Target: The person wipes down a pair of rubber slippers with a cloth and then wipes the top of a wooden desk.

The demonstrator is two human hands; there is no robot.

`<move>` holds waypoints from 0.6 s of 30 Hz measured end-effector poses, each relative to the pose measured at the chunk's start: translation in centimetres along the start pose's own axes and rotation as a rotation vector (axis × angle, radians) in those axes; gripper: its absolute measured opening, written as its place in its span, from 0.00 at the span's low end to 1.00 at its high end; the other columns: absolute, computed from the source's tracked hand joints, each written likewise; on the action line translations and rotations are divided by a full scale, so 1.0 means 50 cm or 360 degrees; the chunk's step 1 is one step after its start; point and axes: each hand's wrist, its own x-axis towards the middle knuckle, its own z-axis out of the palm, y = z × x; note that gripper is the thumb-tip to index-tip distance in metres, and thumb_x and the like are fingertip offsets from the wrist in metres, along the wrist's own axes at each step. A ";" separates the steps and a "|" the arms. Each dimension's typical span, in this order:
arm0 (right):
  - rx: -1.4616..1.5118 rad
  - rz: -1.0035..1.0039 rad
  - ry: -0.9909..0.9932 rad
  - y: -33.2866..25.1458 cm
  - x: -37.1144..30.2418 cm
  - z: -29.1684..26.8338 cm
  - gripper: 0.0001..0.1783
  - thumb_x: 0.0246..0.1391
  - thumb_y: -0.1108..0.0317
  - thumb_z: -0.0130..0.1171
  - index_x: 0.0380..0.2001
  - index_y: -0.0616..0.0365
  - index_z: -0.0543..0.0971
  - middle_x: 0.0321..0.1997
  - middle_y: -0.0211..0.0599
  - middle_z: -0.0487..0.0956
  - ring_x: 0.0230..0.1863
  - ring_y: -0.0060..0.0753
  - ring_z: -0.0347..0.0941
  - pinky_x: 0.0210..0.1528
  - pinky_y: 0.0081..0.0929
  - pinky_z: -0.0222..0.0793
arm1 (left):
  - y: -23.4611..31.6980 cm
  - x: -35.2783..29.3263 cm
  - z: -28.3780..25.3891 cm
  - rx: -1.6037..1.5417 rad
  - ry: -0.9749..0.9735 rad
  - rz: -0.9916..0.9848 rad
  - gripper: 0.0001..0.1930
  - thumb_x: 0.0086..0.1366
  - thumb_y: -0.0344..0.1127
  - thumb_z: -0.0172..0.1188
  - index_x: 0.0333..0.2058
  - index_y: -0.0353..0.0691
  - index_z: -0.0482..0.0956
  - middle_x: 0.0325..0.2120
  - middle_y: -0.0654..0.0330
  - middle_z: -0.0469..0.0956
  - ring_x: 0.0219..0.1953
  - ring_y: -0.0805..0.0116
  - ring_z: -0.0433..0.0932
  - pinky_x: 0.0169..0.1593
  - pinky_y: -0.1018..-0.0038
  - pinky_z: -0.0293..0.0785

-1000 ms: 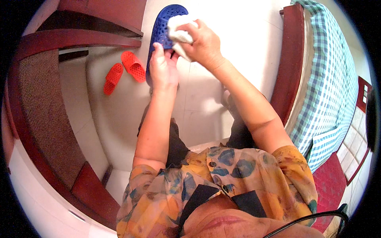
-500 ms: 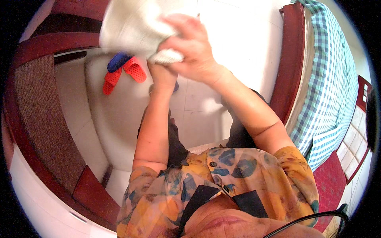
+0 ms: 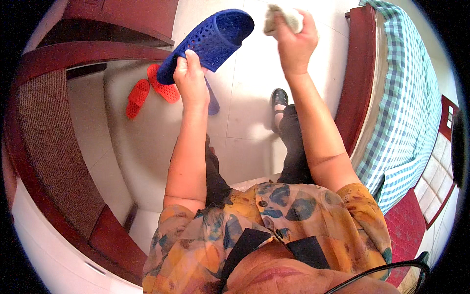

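A dark blue slipper [image 3: 205,41] with a pattern of holes is tilted up in front of me. My left hand [image 3: 192,78] is closed round its edge, with the thumb on top. To the right and apart from it, my right hand [image 3: 297,44] grips a bunched whitish cloth [image 3: 284,19]. Beyond my left wrist, part of another blue slipper [image 3: 213,98] shows on the floor; my left hand and forearm hide some of it. Two red slippers with holes lie on the floor at the left, one [image 3: 138,98] next to the other [image 3: 165,87].
Dark red wooden furniture with a brown textured panel [image 3: 54,147] curves along the left. At the right stands a bed with a red wooden edge [image 3: 352,73] and a checked teal-and-white cover [image 3: 406,108]. My foot in a black shoe [image 3: 279,98] is on the tiled floor [image 3: 249,117].
The cloth was spread and blurred over my left hand and most of the blue slipper. Now it is bunched in my right hand, which has moved right, and the slipper is in plain sight.
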 end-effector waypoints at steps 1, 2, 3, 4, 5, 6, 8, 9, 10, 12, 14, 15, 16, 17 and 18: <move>-0.0057 -0.0418 0.0020 -0.016 -0.010 0.006 0.12 0.39 0.72 0.65 0.30 0.59 0.75 0.28 0.34 0.77 0.31 0.31 0.74 0.37 0.27 0.70 | -0.003 0.002 0.002 0.0029 -0.0024 -0.0067 0.14 0.67 0.36 0.44 0.42 0.30 0.69 0.36 0.57 0.73 0.37 0.70 0.74 0.43 0.72 0.72; 0.0023 -0.0553 -0.0121 -0.027 -0.035 0.022 0.16 0.34 0.74 0.66 0.32 0.57 0.76 0.29 0.33 0.76 0.31 0.34 0.72 0.36 0.27 0.68 | -0.008 0.004 0.002 0.0059 -0.0048 -0.0134 0.13 0.67 0.36 0.44 0.43 0.32 0.69 0.39 0.57 0.74 0.39 0.69 0.74 0.43 0.71 0.72; 0.0089 -0.0786 -0.0291 -0.042 -0.054 0.049 0.22 0.26 0.70 0.65 0.34 0.47 0.77 0.26 0.33 0.73 0.30 0.40 0.70 0.30 0.33 0.66 | -0.013 0.006 -0.005 0.0096 -0.0061 -0.0195 0.12 0.67 0.35 0.45 0.45 0.34 0.68 0.41 0.58 0.74 0.41 0.69 0.74 0.44 0.70 0.71; -0.0086 -0.0768 -0.0527 -0.066 -0.085 0.060 0.24 0.29 0.70 0.63 0.38 0.42 0.77 0.28 0.32 0.70 0.31 0.40 0.69 0.31 0.34 0.67 | -0.018 0.002 -0.006 0.0000 -0.0087 -0.0146 0.11 0.65 0.31 0.46 0.45 0.36 0.69 0.42 0.58 0.73 0.43 0.69 0.73 0.46 0.68 0.71; -0.0190 -0.0756 -0.0731 -0.077 -0.100 0.069 0.25 0.32 0.71 0.60 0.41 0.39 0.76 0.29 0.32 0.69 0.34 0.41 0.68 0.31 0.36 0.68 | -0.018 0.002 -0.004 0.0027 -0.0109 -0.0043 0.12 0.64 0.29 0.46 0.46 0.37 0.69 0.42 0.58 0.73 0.43 0.69 0.73 0.45 0.69 0.72; -0.0230 -0.0759 -0.0762 -0.063 -0.104 0.083 0.26 0.32 0.71 0.60 0.42 0.39 0.75 0.29 0.34 0.68 0.35 0.42 0.68 0.32 0.36 0.68 | -0.017 0.002 0.000 0.0044 -0.0129 0.0066 0.13 0.63 0.27 0.47 0.47 0.38 0.69 0.42 0.58 0.73 0.44 0.69 0.73 0.44 0.70 0.73; -0.0484 -0.0654 -0.0888 -0.033 -0.097 0.075 0.26 0.33 0.73 0.60 0.41 0.37 0.75 0.30 0.30 0.70 0.34 0.39 0.69 0.32 0.34 0.68 | -0.020 0.008 -0.012 0.0220 -0.0120 -0.0034 0.13 0.61 0.25 0.46 0.45 0.32 0.69 0.43 0.59 0.71 0.41 0.70 0.73 0.40 0.73 0.76; -0.0604 -0.0548 -0.0875 -0.016 -0.092 0.079 0.23 0.34 0.72 0.60 0.38 0.39 0.74 0.29 0.30 0.69 0.35 0.40 0.69 0.32 0.34 0.69 | -0.016 0.009 -0.010 0.0096 -0.0014 -0.0146 0.13 0.63 0.28 0.46 0.45 0.31 0.69 0.43 0.57 0.71 0.42 0.68 0.74 0.40 0.72 0.76; -0.0715 -0.0482 -0.0767 0.016 -0.081 0.072 0.21 0.33 0.72 0.61 0.36 0.42 0.74 0.29 0.31 0.70 0.35 0.40 0.70 0.31 0.35 0.69 | -0.010 0.008 -0.003 -0.0021 0.0068 -0.0273 0.13 0.64 0.30 0.46 0.46 0.30 0.68 0.44 0.55 0.71 0.43 0.66 0.74 0.41 0.71 0.76; -0.0916 -0.0089 -0.0623 0.073 -0.049 0.052 0.20 0.34 0.68 0.64 0.37 0.47 0.75 0.31 0.37 0.77 0.34 0.42 0.74 0.33 0.37 0.70 | -0.001 0.027 -0.019 -0.0292 0.0042 -0.0260 0.24 0.68 0.46 0.42 0.50 0.28 0.62 0.48 0.48 0.68 0.49 0.56 0.72 0.50 0.60 0.71; -0.0841 0.0513 -0.0490 0.077 -0.007 0.027 0.20 0.39 0.65 0.65 0.40 0.50 0.76 0.33 0.39 0.79 0.37 0.42 0.76 0.38 0.31 0.71 | -0.012 0.049 -0.052 -0.0557 0.0047 -0.0355 0.24 0.69 0.46 0.39 0.52 0.30 0.61 0.51 0.48 0.66 0.52 0.54 0.68 0.55 0.56 0.66; -0.0466 0.0486 -0.0347 0.070 0.000 0.020 0.19 0.40 0.66 0.64 0.40 0.53 0.76 0.33 0.39 0.79 0.37 0.40 0.76 0.39 0.30 0.71 | -0.015 0.056 -0.055 -0.0664 0.0066 -0.0392 0.24 0.69 0.47 0.39 0.52 0.31 0.61 0.52 0.48 0.66 0.53 0.54 0.67 0.56 0.56 0.65; -0.0091 0.0460 -0.0205 0.054 -0.001 0.013 0.19 0.41 0.67 0.64 0.40 0.55 0.76 0.34 0.39 0.79 0.37 0.38 0.76 0.39 0.29 0.70 | -0.014 0.060 -0.058 -0.0769 0.0087 -0.0429 0.24 0.69 0.47 0.38 0.53 0.32 0.61 0.52 0.49 0.65 0.54 0.54 0.66 0.57 0.56 0.64; 0.0072 0.0459 -0.0201 0.031 -0.005 0.014 0.15 0.43 0.68 0.62 0.38 0.57 0.76 0.33 0.40 0.79 0.35 0.36 0.76 0.37 0.28 0.70 | -0.014 0.062 -0.061 -0.0873 0.0109 -0.0466 0.24 0.69 0.47 0.38 0.53 0.33 0.61 0.53 0.50 0.65 0.55 0.54 0.65 0.58 0.55 0.63; 0.0232 0.0457 -0.0186 -0.003 -0.010 0.021 0.12 0.45 0.69 0.60 0.36 0.60 0.76 0.32 0.42 0.78 0.33 0.34 0.75 0.36 0.27 0.70 | -0.014 0.063 -0.060 -0.0961 0.0060 -0.0470 0.24 0.68 0.47 0.38 0.53 0.34 0.62 0.53 0.51 0.65 0.55 0.54 0.65 0.57 0.55 0.63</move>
